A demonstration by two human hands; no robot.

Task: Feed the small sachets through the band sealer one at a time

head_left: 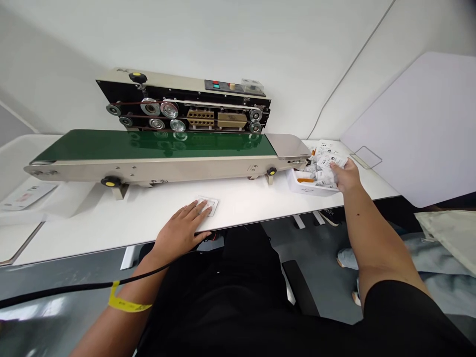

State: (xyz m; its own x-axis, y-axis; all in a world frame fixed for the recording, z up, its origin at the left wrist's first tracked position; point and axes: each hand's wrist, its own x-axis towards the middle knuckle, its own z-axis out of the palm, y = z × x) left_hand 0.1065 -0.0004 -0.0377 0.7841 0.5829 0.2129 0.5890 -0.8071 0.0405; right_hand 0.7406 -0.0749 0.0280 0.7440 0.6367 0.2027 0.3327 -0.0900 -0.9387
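Observation:
My left hand (182,225) lies flat near the table's front edge, fingers stretched out. Its fingertips rest on a small white packet (212,204), which they partly cover. At the right, my right hand (347,174) is closed on the edge of a white printed packet (333,159), with thumb and fingers pinching it. That packet is over a white bin (312,189) heaped with similar printed packets and some orange pieces. Whether the held packet is clear of the heap I cannot tell.
A band sealing machine (186,106) with rollers stands against the wall, its green conveyor belt (156,145) running in front. A translucent tub (70,201) holds printed pouches at the left. A black cable (85,287) crosses my left forearm. Another person's legs (442,253) show at right.

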